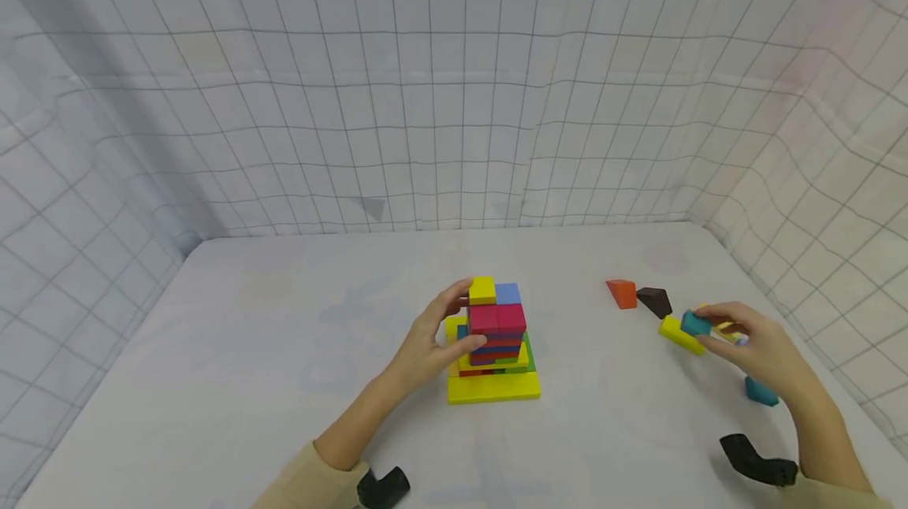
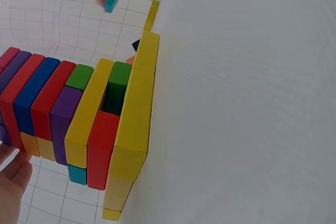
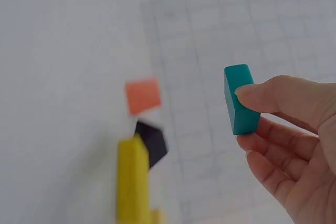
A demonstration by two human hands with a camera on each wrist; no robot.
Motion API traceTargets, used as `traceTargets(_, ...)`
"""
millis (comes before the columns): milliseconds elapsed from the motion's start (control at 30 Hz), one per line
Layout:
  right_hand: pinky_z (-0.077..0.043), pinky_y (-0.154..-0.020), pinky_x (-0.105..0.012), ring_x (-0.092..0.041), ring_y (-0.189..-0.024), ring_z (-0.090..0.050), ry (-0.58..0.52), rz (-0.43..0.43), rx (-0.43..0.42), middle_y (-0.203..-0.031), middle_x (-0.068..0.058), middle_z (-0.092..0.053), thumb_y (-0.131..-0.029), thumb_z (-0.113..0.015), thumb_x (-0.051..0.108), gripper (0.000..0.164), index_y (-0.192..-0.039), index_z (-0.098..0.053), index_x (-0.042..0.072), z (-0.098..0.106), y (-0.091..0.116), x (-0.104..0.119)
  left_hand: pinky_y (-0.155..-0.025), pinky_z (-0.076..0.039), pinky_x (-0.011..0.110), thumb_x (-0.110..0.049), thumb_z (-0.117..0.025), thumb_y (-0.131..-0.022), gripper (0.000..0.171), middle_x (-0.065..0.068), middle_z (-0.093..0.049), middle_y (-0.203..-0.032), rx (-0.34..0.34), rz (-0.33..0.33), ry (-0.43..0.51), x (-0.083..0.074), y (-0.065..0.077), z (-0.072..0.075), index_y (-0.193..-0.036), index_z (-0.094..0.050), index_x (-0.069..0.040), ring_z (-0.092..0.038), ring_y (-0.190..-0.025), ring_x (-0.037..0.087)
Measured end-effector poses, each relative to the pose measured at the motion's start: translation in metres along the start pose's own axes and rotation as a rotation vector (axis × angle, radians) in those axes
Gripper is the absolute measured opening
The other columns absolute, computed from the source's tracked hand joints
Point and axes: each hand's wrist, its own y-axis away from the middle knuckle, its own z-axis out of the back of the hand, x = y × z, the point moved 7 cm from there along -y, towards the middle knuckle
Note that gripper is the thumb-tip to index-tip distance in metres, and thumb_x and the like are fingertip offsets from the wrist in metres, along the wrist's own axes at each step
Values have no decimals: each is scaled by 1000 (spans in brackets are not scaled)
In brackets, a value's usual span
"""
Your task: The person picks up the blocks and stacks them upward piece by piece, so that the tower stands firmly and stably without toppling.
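Observation:
A tower of colourful wooden blocks (image 1: 496, 339) rises in the middle of the table, its lower layers on flat yellow pieces (image 2: 136, 114). A yellow block (image 1: 482, 290) and a light blue block (image 1: 507, 294) sit on top. My left hand (image 1: 426, 343) holds the tower's upper part from the left, thumb in front and fingers at the back left. Over at the right, my right hand (image 1: 762, 343) pinches a teal block (image 3: 244, 103) between thumb and fingers, raised above the table. Below that block lies a long yellow block (image 1: 681, 334), partly covered from above.
An orange block (image 1: 622, 293) and a black angled block (image 1: 655, 301) lie left of the right hand. Another teal block (image 1: 761, 391) rests near the right wrist. White gridded cloth (image 1: 454, 99) hangs at the back and sides of the white table (image 1: 284, 351).

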Motion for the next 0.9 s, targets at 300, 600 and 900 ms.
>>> traceTargets(300, -46, -74, -13, -8, -88, -54, -248, 376, 77, -104, -5, -60, -68, -73, -11, 43, -106, -63, 5, -33, -72, 132, -96, -37, 53, -1, -64, -81, 64, 19, -44, -132, -4, -9, 9, -1, 0, -1, -137, -32, -1, -46, -116, 34)
traceTargets(600, -49, -79, -24, -14, -98, -53, -322, 371, 254, -107, -1, -60, -78, -71, 5, 33, -109, -63, 9, -94, -102, 177, -97, -36, 55, 0, -64, -82, 65, 19, -42, -134, 13, 0, 30, 0, -1, -2, -138, -31, -2, -45, -117, 35)
traceTargets(900, -49, -80, -29, -13, -99, -52, -345, 358, 281, -107, 1, -60, -79, -71, 7, 28, -106, -64, 10, -104, -110, 184, -97, -36, 55, 0, -64, -82, 65, 19, -42, -134, 5, -13, 21, 0, -1, -1, -137, -31, -2, -45, -116, 35)
